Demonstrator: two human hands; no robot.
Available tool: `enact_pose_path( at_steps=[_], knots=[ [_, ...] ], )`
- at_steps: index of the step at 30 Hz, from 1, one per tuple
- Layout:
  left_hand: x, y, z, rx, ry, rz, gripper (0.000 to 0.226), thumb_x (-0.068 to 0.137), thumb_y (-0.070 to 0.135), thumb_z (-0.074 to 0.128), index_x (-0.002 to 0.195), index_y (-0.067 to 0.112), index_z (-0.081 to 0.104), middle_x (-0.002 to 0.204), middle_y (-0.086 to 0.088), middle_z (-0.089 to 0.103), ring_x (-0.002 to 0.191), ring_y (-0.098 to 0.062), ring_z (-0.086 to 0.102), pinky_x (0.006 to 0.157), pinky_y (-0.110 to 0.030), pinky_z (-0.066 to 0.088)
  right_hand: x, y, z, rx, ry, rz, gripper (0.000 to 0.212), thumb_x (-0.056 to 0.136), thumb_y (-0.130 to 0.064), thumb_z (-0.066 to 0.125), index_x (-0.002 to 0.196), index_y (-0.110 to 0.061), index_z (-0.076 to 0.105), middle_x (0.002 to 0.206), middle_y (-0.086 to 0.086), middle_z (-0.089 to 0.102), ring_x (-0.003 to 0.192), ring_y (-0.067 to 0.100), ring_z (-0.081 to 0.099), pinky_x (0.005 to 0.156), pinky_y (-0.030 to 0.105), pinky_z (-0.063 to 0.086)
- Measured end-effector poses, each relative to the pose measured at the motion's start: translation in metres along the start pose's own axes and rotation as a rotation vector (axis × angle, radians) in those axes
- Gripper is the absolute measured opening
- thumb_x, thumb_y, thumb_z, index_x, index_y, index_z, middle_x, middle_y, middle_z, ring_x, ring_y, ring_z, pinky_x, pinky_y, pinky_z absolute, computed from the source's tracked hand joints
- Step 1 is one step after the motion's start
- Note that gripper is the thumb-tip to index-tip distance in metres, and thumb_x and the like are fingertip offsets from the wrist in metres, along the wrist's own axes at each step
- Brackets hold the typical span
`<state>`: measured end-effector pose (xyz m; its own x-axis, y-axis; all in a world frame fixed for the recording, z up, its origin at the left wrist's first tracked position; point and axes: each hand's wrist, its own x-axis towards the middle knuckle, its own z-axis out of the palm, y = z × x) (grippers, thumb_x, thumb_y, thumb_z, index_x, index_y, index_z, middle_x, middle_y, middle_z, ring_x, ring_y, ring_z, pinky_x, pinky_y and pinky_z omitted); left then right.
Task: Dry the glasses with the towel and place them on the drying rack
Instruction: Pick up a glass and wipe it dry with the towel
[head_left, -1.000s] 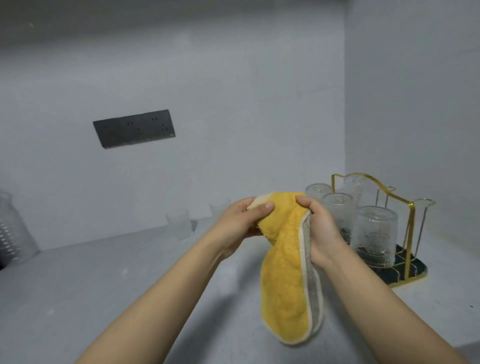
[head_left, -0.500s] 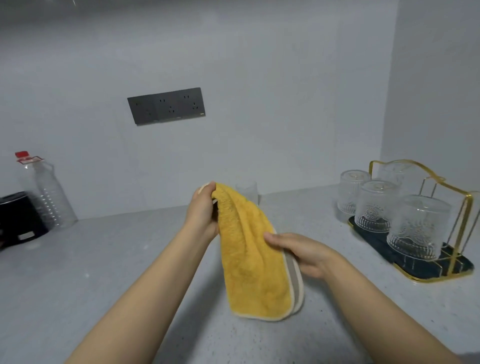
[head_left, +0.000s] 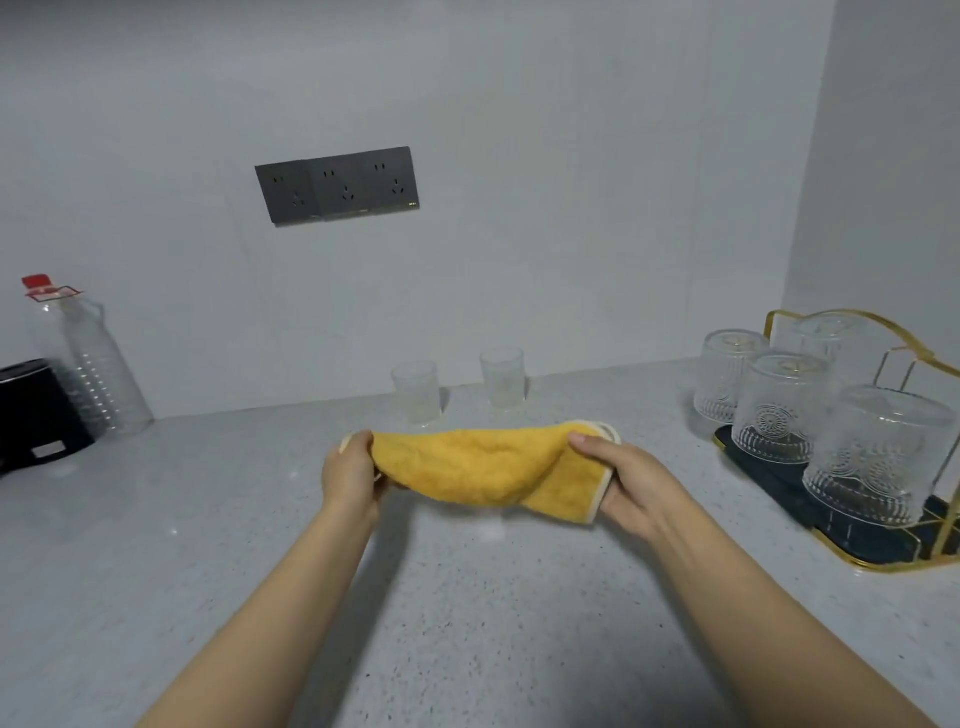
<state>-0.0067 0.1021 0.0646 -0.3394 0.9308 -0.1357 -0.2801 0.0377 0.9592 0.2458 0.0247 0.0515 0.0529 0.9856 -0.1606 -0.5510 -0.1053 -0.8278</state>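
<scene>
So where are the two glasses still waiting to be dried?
In the head view, both undried glasses stand upright at the back of the counter against the wall, just beyond the yellow towel, below the socket panel.

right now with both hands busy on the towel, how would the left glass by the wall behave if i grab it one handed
The left glass looks thin and clear, so probably light but breakable. It stands upright, taller than wide, so a sideways nudge might tip it. If wet, its walls could slip; free a hand from the towel first.
</scene>
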Motion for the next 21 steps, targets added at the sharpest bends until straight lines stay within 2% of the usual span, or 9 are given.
enact_pose_path(
  at_steps=[2,4,6,8,11,13,17,19,21],
  knots=[
    [0.001,-0.015,0.001,0.177,-0.033,-0.017,0.022,0.095,0.013,0.052,0.073,0.010,0.053,0.073,-0.014,0.055,0.060,-0.022,0.052,0.046,-0.024,0.044,0.007,0.000,0.004,0.114,0.020,-0.031,0.049,0.079,-0.015,0.065,0.124,0.000,0.054,0.118,0.022,0.063,0.107,0.033,0.063,0.084,0.046,0.054],
    [0.001,-0.027,0.002,0.348,-0.096,-0.003,0.017,0.093,0.015,0.056,0.078,0.008,0.057,0.083,-0.018,0.061,0.067,-0.027,0.058,0.057,-0.031,0.051,0.013,0.000,0.007,0.131,0.038,-0.060,0.049,0.079,-0.019,0.065,0.125,-0.004,0.055,0.120,0.020,0.063,0.108,0.032,0.062,0.084,0.045,0.054],
    [0.000,-0.037,0.004,0.504,-0.173,0.005,0.017,0.093,0.019,0.058,0.082,0.006,0.058,0.082,-0.017,0.062,0.070,-0.029,0.061,0.067,-0.039,0.055,0.018,0.000,0.009,0.116,0.047,-0.087,0.045,0.082,-0.023,0.063,0.122,-0.006,0.056,0.118,0.019,0.064,0.106,0.031,0.063,0.085,0.046,0.052],
    [0.000,-0.044,0.007,0.642,-0.259,0.040,0.022,0.094,0.024,0.059,0.081,0.007,0.056,0.073,-0.011,0.057,0.064,-0.026,0.059,0.064,-0.036,0.055,0.024,0.001,0.011,0.092,0.083,-0.127,0.038,0.087,-0.026,0.060,0.119,-0.007,0.058,0.115,0.017,0.066,0.103,0.029,0.064,0.083,0.045,0.052],
    [0.006,-0.053,0.015,0.941,-0.346,0.215,0.036,0.093,0.036,0.059,0.066,0.016,0.045,0.063,-0.002,0.045,0.059,-0.017,0.046,0.060,-0.029,0.041,0.036,0.000,0.014,0.016,0.196,-0.203,0.036,0.088,-0.030,0.060,0.115,-0.006,0.061,0.108,0.014,0.069,0.098,0.027,0.066,0.084,0.044,0.053],
    [0.012,-0.054,0.025,1.096,-0.341,0.321,0.038,0.093,0.044,0.056,0.069,0.016,0.045,0.067,0.002,0.051,0.064,-0.014,0.049,0.061,-0.028,0.039,0.045,-0.003,0.017,-0.048,0.251,-0.235,0.031,0.088,-0.032,0.061,0.108,-0.008,0.064,0.104,0.012,0.070,0.095,0.025,0.067,0.084,0.041,0.053],
    [0.026,-0.045,0.054,1.080,-0.290,0.409,0.027,0.093,0.042,0.055,0.088,0.016,0.051,0.084,0.002,0.060,0.075,-0.014,0.055,0.062,-0.029,0.041,0.066,-0.007,0.026,-0.097,0.282,-0.227,0.016,0.090,-0.030,0.060,0.091,-0.015,0.064,0.094,0.008,0.069,0.088,0.021,0.066,0.073,0.034,0.054],
    [0.037,-0.042,0.074,1.037,-0.316,0.387,0.024,0.094,0.038,0.055,0.093,0.014,0.051,0.084,0.003,0.057,0.075,-0.014,0.053,0.062,-0.029,0.039,0.082,-0.006,0.027,-0.110,0.290,-0.209,0.016,0.090,-0.030,0.060,0.090,-0.014,0.063,0.092,0.007,0.068,0.086,0.021,0.066,0.075,0.035,0.054],
    [0.050,-0.041,0.091,1.003,-0.336,0.363,0.027,0.095,0.037,0.055,0.104,0.011,0.054,0.097,-0.001,0.061,0.083,-0.016,0.052,0.066,-0.029,0.038,0.095,-0.003,0.029,-0.129,0.298,-0.200,0.016,0.090,-0.030,0.060,0.089,-0.014,0.063,0.090,0.007,0.068,0.085,0.021,0.065,0.077,0.035,0.053]
  ],
)
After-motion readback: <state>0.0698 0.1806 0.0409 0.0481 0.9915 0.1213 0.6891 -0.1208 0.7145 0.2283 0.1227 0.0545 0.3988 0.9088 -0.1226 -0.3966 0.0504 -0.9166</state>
